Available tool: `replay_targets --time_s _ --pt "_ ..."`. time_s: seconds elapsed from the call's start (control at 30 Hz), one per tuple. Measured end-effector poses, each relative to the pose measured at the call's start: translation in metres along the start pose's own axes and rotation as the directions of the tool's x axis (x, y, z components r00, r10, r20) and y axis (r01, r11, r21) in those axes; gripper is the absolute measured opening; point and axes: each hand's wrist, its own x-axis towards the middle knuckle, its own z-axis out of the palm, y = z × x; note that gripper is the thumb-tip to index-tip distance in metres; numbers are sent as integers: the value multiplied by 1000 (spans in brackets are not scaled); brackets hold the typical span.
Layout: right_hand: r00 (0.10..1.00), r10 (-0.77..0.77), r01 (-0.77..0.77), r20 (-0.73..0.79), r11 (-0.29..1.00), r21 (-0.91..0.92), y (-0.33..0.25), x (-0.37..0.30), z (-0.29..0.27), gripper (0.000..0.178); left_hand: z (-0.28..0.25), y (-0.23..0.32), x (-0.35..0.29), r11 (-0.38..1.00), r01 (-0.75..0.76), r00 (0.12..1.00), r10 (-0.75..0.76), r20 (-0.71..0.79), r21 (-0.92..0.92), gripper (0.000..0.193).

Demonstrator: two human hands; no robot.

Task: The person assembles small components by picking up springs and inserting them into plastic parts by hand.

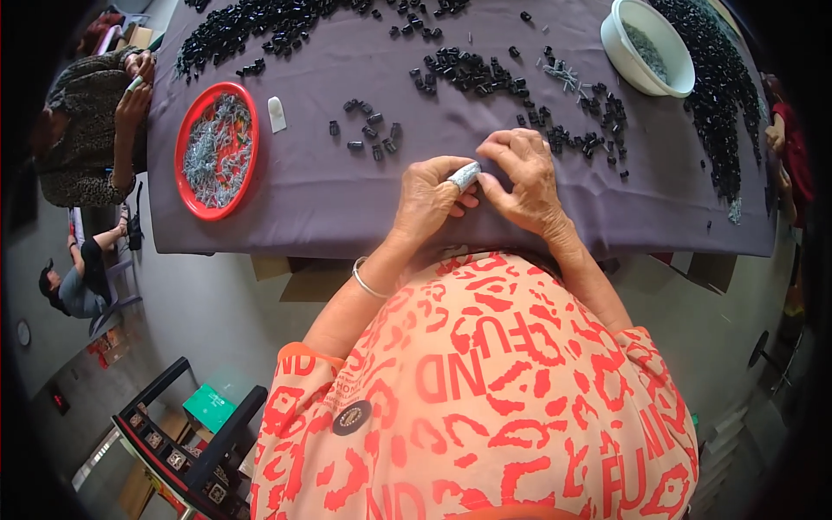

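- Cloth: smooth grey-purple fabric, lightly creased.
- Tray: round red plastic, holding slender translucent bits.
- Tub: round white plastic.
- Left hand: fingers curled together; cannot tell what they clamp.
- Right hand: thumb and forefinger bent close; cannot tell if clamped.
- Sleeve: pale, tapered, at left fingertips, between the hands.
- Pieces: glossy, black, short cylinders, strewn and heaped.
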Motion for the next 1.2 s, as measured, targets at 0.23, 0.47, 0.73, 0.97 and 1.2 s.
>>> replay_targets --time_s 0.23,0.47,0.73,0.97,1.2 --pt "998 -44 38 -45 991 -131 -2 -12 7 30 0 0 -4 995 -24 994 13 -107 -95 21" --pt "994 -21 6 -108 991 -134 -4 -12 18 27 -7 -2 -8 919 39 994 -77 -82 -393 26" --pt "994 -23 -4 -105 969 -246 -6 -11 22 24 -12 -10 -7 902 16 999 -34 -34 -432 25" --pt "983 -101 67 -153 974 -215 -5 -7 21 20 -9 -8 -6 908 17 999 -32 -29 -419 25" --pt "989 136 -110 -61 941 321 -14 -5 9 21 -6 -7 -8 864 -14 999 -3 -33 -503 28"
